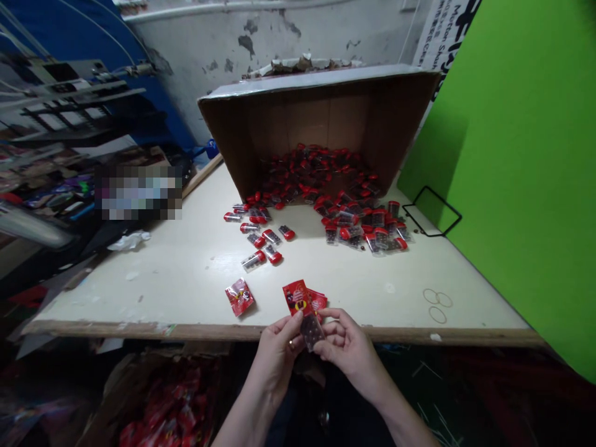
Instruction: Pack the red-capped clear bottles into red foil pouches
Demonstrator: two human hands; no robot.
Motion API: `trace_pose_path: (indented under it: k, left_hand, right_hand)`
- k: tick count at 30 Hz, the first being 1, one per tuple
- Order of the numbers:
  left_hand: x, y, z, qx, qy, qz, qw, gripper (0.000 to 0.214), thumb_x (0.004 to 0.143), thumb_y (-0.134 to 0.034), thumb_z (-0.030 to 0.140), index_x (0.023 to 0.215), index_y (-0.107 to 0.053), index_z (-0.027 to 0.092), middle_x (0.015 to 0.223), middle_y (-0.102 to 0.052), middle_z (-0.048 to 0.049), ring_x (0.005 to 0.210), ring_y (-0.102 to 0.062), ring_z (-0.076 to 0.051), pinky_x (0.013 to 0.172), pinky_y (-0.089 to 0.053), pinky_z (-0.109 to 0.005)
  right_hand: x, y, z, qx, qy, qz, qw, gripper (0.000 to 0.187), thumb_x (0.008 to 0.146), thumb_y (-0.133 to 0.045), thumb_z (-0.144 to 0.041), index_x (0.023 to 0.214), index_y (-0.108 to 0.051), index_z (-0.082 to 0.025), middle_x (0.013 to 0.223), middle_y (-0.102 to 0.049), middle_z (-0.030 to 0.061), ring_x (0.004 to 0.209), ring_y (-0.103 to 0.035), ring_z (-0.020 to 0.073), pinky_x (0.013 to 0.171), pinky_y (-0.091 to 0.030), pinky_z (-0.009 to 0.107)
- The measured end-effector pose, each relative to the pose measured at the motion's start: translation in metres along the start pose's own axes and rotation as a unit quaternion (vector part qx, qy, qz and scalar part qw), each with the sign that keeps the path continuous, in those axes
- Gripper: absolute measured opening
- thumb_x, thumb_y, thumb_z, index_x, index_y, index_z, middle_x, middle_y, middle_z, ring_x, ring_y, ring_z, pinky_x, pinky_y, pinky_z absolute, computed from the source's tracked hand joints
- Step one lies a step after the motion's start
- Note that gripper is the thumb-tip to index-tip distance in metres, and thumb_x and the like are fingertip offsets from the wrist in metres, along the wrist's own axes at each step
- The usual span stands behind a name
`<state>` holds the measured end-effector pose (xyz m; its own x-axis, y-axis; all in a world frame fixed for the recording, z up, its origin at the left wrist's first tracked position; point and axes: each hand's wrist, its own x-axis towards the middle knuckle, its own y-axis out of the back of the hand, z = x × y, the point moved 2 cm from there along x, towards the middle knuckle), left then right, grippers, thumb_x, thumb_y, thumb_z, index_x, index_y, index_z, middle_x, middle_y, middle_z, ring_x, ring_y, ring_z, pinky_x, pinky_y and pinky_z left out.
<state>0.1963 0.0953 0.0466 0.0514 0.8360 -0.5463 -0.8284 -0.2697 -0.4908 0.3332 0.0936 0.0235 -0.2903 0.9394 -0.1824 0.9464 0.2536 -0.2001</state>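
Note:
My left hand [279,354] and my right hand [344,346] meet just below the table's front edge, fingers pinched together on one small clear packet of dark beads [311,330]. A red printed card [297,297] sticks up behind the packet from my left fingers. More red cards [317,299] lie just beyond on the table. A filled red packet [239,297] rests on the table to the left of my hands.
A big cardboard box [321,112] lies on its side at the back of the white table [186,273], spilling several red-capped clear packets [344,217]. A green wall [521,174] stands right. Rubber bands [436,304] lie right. Below left, a bin holds red packets [162,410].

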Motion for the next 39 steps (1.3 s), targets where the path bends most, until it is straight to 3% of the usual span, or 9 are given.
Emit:
trace_pose_path:
  k: [3,6,13,17,31,36,39]
  left_hand:
    - [-0.001,-0.002,-0.003,-0.020,0.026,0.001,0.999,0.025,0.071,-0.070,0.031,0.083,-0.071,0.009,0.074,-0.071,-0.0101,0.063,-0.062,-0.013,0.065,-0.047,-0.024]
    - [-0.006,-0.006,-0.008,-0.028,0.042,-0.010,0.999,0.025,0.072,-0.070,0.033,0.081,-0.071,0.009,0.073,-0.071,-0.0102,0.065,-0.062,-0.013,0.067,-0.046,-0.024]
    - [-0.015,-0.013,-0.017,-0.036,0.030,-0.040,0.998,0.021,0.075,-0.067,0.032,0.081,-0.071,0.012,0.081,-0.071,-0.0103,0.073,-0.063,-0.015,0.078,-0.045,-0.028]
    - [-0.018,-0.015,-0.017,-0.020,0.017,-0.051,0.998,0.019,0.078,-0.064,0.030,0.079,-0.071,0.012,0.077,-0.071,-0.0091,0.065,-0.060,-0.013,0.070,-0.045,-0.026]
    - [-0.018,-0.009,-0.020,-0.022,-0.015,-0.011,1.000,0.020,0.074,-0.068,0.030,0.081,-0.072,0.012,0.076,-0.071,-0.0071,0.070,-0.063,-0.012,0.074,-0.048,-0.022]
    - [-0.015,-0.005,-0.015,-0.031,-0.024,0.010,0.999,0.026,0.067,-0.074,0.032,0.081,-0.072,0.010,0.081,-0.072,-0.0103,0.076,-0.066,-0.018,0.079,-0.050,-0.029]
    - [-0.016,0.002,-0.008,-0.036,-0.022,0.037,0.998,0.030,0.060,-0.079,0.033,0.080,-0.073,0.011,0.082,-0.073,-0.0109,0.077,-0.068,-0.022,0.080,-0.052,-0.033]
  right_hand:
    - [-0.005,0.003,-0.004,-0.050,0.046,-0.004,0.998,0.054,0.073,-0.071,-0.022,0.121,-0.046,-0.025,0.103,-0.066,0.0056,0.081,-0.066,0.0171,0.073,-0.053,0.030]
    - [-0.006,0.005,-0.004,-0.085,0.076,0.004,0.993,0.044,0.078,-0.067,-0.022,0.117,-0.050,-0.026,0.096,-0.069,0.0037,0.082,-0.068,0.0184,0.079,-0.053,0.032]
    - [-0.001,0.005,0.000,-0.032,0.068,0.017,0.997,0.048,0.078,-0.067,-0.022,0.120,-0.045,-0.025,0.080,-0.070,0.0005,0.071,-0.068,0.0183,0.070,-0.053,0.031]
    - [-0.001,0.004,-0.010,-0.008,0.046,0.017,0.999,0.047,0.077,-0.068,-0.021,0.118,-0.045,-0.024,0.071,-0.066,-0.0036,0.066,-0.066,0.0153,0.066,-0.051,0.027]
    - [0.012,0.002,0.006,-0.015,0.063,0.033,0.997,0.043,0.076,-0.068,-0.025,0.115,-0.049,-0.024,0.065,-0.061,-0.0052,0.058,-0.059,0.0122,0.057,-0.048,0.023]
    - [0.019,-0.007,0.006,-0.058,0.068,0.028,0.996,0.043,0.075,-0.068,-0.021,0.114,-0.051,-0.023,0.065,-0.062,-0.0051,0.055,-0.058,0.0116,0.056,-0.046,0.022]
    - [0.022,-0.017,-0.005,-0.097,0.075,-0.007,0.992,0.044,0.075,-0.067,-0.020,0.116,-0.051,-0.024,0.070,-0.065,-0.0044,0.058,-0.061,0.0118,0.056,-0.048,0.021]
